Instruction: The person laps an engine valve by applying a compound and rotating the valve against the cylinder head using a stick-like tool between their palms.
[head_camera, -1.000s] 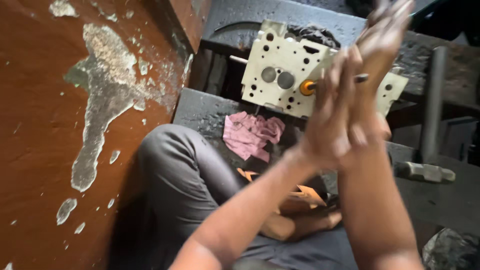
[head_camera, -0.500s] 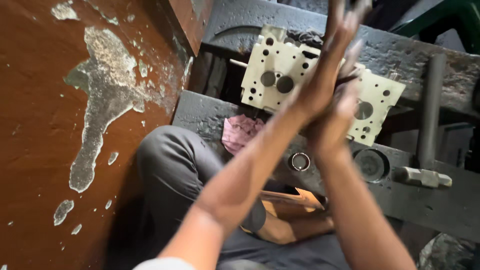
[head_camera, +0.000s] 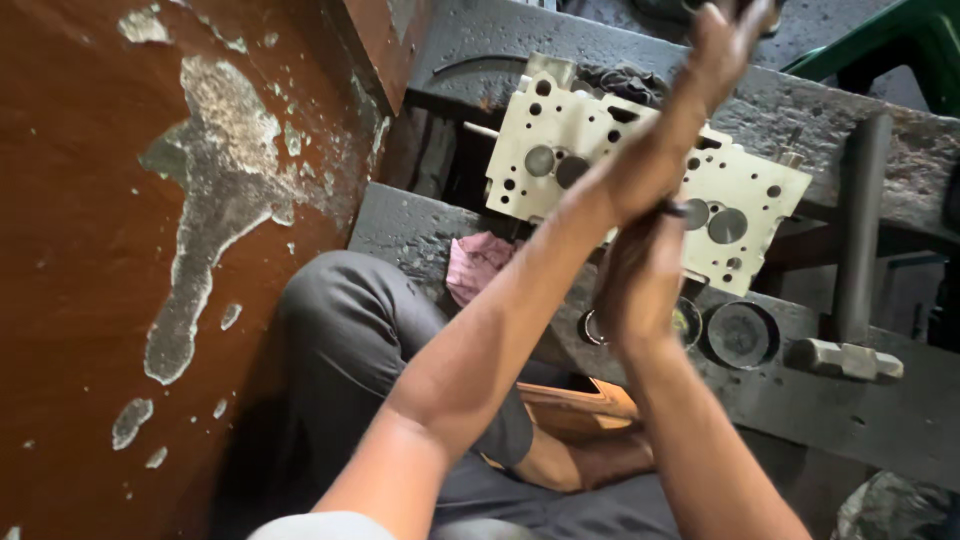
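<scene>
A cream metal block (head_camera: 560, 130) with round valve faces and several holes leans on the dark steel bench (head_camera: 420, 225). My two hands are pressed palm to palm in front of it, with a thin dark rod (head_camera: 672, 210) pinched between them. My left hand (head_camera: 705, 70) is stretched up and forward, its fingers flat. Lower and closer to me is my right hand (head_camera: 640, 280), which slides against the left wrist. Most of the rod is hidden by the palms.
A pink rag (head_camera: 475, 265) lies on the bench below the block. Right of my hands lie a dark round disc (head_camera: 740, 335) and a hammer (head_camera: 845, 355). A brown peeling wall (head_camera: 150, 250) fills the left. My grey-trousered knee (head_camera: 350, 330) is below.
My left hand has slid up and forward past the right, which has drawn back toward me, rolling the rod between the palms. The view has shifted slightly.
</scene>
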